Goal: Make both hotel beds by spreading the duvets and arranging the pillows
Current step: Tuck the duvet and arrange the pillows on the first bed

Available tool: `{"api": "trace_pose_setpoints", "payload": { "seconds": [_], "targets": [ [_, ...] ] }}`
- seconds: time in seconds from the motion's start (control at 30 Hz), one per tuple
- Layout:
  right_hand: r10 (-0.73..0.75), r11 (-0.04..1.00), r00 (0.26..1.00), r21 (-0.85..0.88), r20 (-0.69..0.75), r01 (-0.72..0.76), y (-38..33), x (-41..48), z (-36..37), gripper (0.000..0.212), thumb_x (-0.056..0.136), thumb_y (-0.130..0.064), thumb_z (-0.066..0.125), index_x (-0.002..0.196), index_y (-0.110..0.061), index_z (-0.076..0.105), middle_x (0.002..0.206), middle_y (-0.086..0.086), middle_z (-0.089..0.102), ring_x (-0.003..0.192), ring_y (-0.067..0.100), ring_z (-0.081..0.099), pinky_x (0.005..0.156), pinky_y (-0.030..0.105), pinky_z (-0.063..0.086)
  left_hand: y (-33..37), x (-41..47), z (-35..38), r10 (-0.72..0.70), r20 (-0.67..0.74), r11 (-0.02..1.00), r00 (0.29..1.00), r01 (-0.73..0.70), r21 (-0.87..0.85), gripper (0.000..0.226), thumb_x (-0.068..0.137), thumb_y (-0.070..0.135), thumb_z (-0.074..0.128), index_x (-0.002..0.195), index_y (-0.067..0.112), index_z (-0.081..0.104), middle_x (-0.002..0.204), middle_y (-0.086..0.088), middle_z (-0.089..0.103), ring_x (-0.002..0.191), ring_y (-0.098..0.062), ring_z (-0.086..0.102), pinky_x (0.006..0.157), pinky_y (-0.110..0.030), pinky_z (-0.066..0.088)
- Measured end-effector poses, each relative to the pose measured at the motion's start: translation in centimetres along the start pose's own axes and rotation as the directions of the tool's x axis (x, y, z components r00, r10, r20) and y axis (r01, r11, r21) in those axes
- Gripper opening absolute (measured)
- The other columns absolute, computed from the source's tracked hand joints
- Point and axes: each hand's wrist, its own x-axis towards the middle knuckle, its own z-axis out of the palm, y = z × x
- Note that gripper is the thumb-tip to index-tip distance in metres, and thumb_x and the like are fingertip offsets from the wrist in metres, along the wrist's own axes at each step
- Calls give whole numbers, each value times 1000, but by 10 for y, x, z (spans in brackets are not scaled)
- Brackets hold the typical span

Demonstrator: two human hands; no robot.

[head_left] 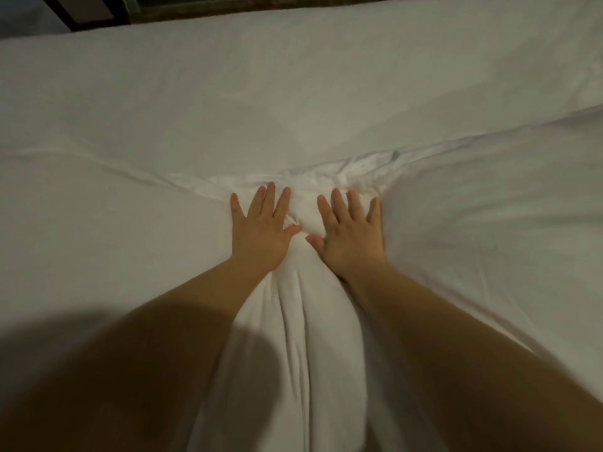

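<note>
**Two palms pressed flat on the duvet (130, 256)**

Both of the person's hands lie palm down on the white duvet, side by side, close but not touching. Left hand (261, 230): fingers straight and spread, thumb out toward 3 o'clock, gripping nothing. Right hand (350, 236): same, fingers splayed, thumb toward 9 o'clock, gripping nothing. All fingertips point to 12 o'clock.

Between the hands and the bare forearms a puffed ridge (310, 321) of duvet runs from 6 o'clock up to the palms, with lengthwise folds in it. Just past the fingertips, the duvet's edge (326, 176) is bunched and crumpled. From there the edge runs out toward 9 o'clock on one side and climbs toward 2 o'clock on the other.

The duvet covers the near part of the bed, from 3 through 6 to 9 o'clock. Beyond the edge is a smooth white sheet (293, 76) reaching the far side. There is a dark band (228, 8) at 12 o'clock past the mattress; cannot tell what it is. The light is dim.
</note>
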Motion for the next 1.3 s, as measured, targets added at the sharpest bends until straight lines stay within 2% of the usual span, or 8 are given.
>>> {"api": "trace_pose_setpoints", "payload": {
  "seconds": [0.2,0.33,0.4,0.6,0.67,0.87,1.07,1.3],
  "targets": [
    [105,975,991,204,-77,-88,-22,-103,-14,53,91,-30,33,139,-15,48,146,8,45,133,31,44,107,55,30,47,-85,-44,-67,58,979,996,77,-187,60,94,15,15,150,4,-5,159,-9,-4,147,-18,1,116,-50,0],
    [125,974,984,176,127,-146,-15,-173,-39,64,98,-30,32,153,-17,3,161,7,3,148,27,1,116,50,-6,90,-162,-76,31,185,976,982,10,-216,59,100,24,20,150,6,-8,159,-7,-9,146,-17,-8,116,-49,1],
    [157,972,978,154,135,-178,-14,-209,-42,65,97,-35,32,153,-18,5,161,8,4,148,27,-1,114,48,-11,98,-198,-87,92,191,979,977,-54,-196,60,101,27,23,151,9,-6,159,-7,-9,147,-20,-8,115,-52,0],
    [232,931,962,253,143,-262,-23,-281,-14,59,78,-37,34,122,-16,66,128,9,62,121,32,56,104,50,23,107,-271,-82,303,134,946,944,-281,-160,56,97,30,21,151,13,21,157,-9,5,145,-29,14,112,-58,9],
    [242,936,964,236,111,-262,-25,-291,-17,57,80,-36,34,124,-17,65,131,9,59,124,32,53,105,49,22,108,-276,-76,290,139,953,947,-273,-128,66,88,32,9,145,13,37,154,-7,16,141,-31,28,109,-61,18],
    [245,948,964,179,106,-261,-35,-319,1,59,101,-35,20,153,-16,-2,161,5,-6,147,26,-10,115,49,-12,107,-300,-58,305,110,952,946,-300,-57,60,101,40,15,151,18,-10,159,-5,-12,146,-23,-9,115,-51,0],
    [351,887,926,269,137,-376,-42,-374,-5,58,103,-33,22,153,-16,-1,161,3,-4,148,23,-8,115,50,-10,119,-348,-66,338,202,941,919,-335,-50,72,100,43,27,149,17,-17,158,-5,-18,146,-23,-13,114,-54,4],
    [614,712,789,428,4,-557,44,-409,-52,55,103,-36,21,154,-24,3,161,-1,-1,148,21,-2,115,51,-7,205,-346,-144,458,28,884,888,-452,-123,82,97,39,43,149,20,-18,157,-3,-20,145,-20,-15,115,-51,-3]
  ]
}}
